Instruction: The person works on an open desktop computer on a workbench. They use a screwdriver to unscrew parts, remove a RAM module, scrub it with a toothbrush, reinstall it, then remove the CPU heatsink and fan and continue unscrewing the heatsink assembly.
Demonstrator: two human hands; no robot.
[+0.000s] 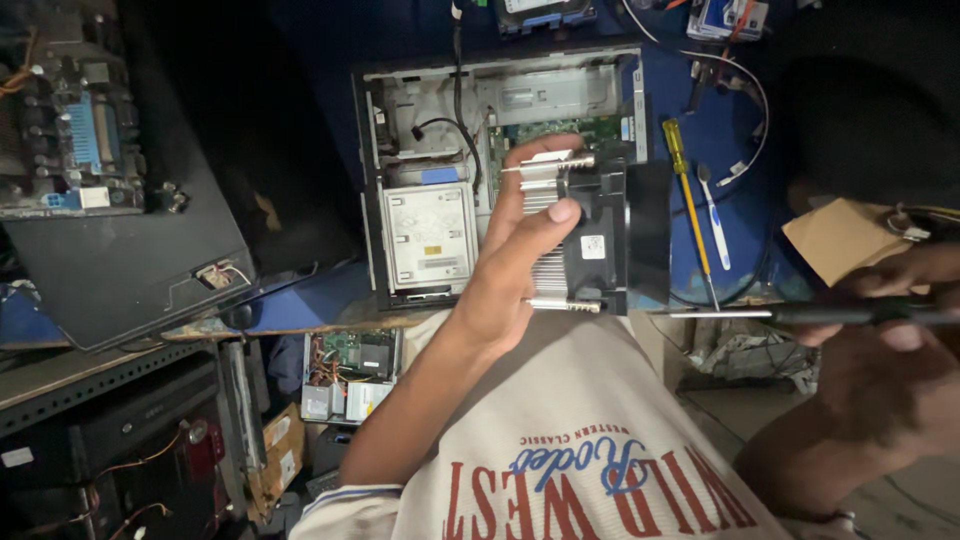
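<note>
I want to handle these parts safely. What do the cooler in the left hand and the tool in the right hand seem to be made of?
The CPU cooler looks like bare silvery metal fins, probably aluminium, under a matte black fan frame that seems plastic. The screwdriver in the right hand has a shiny thin shaft, likely steel, and a dark handle, perhaps plastic or rubber; blur leaves that open. The left hand holds the cooler by its side.

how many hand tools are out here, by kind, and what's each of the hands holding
screwdrivers: 2, a yellow-handled screwdriver on the blue bench, a black-handled screwdriver in the right hand
toothbrush: 1, on the bench
total: 3
left hand: holds a heatsink with fan over the open computer case
</note>
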